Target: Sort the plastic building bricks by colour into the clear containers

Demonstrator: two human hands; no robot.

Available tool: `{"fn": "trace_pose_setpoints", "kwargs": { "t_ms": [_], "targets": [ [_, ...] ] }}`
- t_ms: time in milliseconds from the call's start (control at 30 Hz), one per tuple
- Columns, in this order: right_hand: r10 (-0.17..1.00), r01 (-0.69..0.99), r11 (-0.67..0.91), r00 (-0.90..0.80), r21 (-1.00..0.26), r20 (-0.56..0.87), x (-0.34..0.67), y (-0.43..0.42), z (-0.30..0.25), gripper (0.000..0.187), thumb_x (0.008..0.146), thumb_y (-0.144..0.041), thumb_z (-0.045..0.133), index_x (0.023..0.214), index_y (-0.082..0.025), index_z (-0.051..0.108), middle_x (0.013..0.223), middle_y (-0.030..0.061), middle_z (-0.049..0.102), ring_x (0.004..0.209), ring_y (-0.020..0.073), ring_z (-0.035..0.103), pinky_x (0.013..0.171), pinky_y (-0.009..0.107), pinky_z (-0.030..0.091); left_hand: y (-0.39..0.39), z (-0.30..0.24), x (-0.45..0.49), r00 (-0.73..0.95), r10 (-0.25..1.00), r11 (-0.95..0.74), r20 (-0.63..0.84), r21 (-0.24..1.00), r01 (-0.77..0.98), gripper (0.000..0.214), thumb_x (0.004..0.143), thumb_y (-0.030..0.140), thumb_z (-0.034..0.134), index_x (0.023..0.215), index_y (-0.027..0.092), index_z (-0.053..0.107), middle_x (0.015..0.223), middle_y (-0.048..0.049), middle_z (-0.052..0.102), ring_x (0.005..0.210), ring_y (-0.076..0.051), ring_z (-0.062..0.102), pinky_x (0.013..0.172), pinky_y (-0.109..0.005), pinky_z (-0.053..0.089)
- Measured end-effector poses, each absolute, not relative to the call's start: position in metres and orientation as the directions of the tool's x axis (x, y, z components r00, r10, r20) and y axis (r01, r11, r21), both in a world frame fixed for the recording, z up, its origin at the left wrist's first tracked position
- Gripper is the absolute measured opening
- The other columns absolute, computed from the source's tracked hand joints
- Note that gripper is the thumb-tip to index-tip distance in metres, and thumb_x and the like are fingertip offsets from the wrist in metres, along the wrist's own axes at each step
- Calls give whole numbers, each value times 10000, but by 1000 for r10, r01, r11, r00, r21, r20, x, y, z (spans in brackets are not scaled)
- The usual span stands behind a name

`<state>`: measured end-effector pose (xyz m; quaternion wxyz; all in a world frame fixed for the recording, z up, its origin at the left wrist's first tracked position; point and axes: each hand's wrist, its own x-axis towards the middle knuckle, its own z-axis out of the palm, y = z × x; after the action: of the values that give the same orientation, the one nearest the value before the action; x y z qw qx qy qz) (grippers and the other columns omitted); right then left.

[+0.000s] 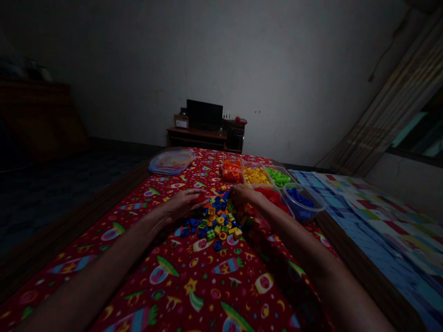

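A heap of small mixed-colour toy building blocks lies on the red patterned tablecloth. At the heap's left edge, my left hand curves its fingers and thumb around a red building block, partly hidden by the fingers. My right hand reaches down into the far right side of the heap with bent fingers. Its fingertips are dark and partly hidden, so what they pinch is not visible. Just beyond it stand containers of orange blocks, yellow blocks and red blocks.
Green blocks fill another container, and a round clear tub with blue blocks stands at the right edge. Stacked plastic lids lie at the far left. A bed adjoins on the right; a monitor stands by the wall.
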<state>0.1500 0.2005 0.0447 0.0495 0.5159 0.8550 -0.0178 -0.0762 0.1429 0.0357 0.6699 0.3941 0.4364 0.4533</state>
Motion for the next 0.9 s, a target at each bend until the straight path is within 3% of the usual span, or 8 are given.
{"fn": "trace_pose_setpoints", "kwargs": {
  "t_ms": [267,433,600,667,833,900],
  "targets": [
    [870,891,454,-435,29,-233,149,200,60,300,759,-81,530,998,-67,710,948,134,710,809,210,658,637,212,471,146,32,-78,232,949,272,-212,923,-271,164,736,35,633,878,108,671,913,-90,697,855,-186,694,859,-269,551],
    [873,890,455,-450,-16,-190,150,200,54,400,696,-20,547,1056,-110,697,1002,112,705,829,191,653,637,187,459,146,30,-77,254,948,260,-192,928,-266,159,718,40,654,858,110,681,894,-94,707,878,-193,687,889,-291,537],
    [889,893,439,-447,-101,-95,159,196,61,280,730,-88,569,965,-98,721,879,105,712,751,169,644,613,185,450,147,27,-75,255,943,279,-212,923,-265,135,733,44,633,834,120,679,864,-85,708,844,-190,696,888,-298,541],
    [900,888,420,-434,-188,-37,164,194,65,306,765,-101,524,1015,-103,701,843,83,706,705,141,631,587,177,445,146,28,-73,220,950,277,-221,922,-270,135,738,29,619,827,115,674,864,-86,703,824,-185,696,888,-302,543],
    [962,672,240,-260,-701,80,158,187,59,273,771,-100,481,957,-99,681,603,4,621,520,88,549,508,170,422,139,34,-55,78,985,171,-152,871,-460,114,808,55,557,789,114,652,851,-74,677,845,-147,664,935,-303,517],
    [964,639,253,-231,-726,132,144,178,53,239,765,-98,494,911,-113,682,612,-1,620,546,93,558,530,175,422,134,37,-45,79,980,197,-184,818,-540,124,847,96,521,820,121,639,868,-72,666,867,-148,652,938,-329,515]
  ]
}}
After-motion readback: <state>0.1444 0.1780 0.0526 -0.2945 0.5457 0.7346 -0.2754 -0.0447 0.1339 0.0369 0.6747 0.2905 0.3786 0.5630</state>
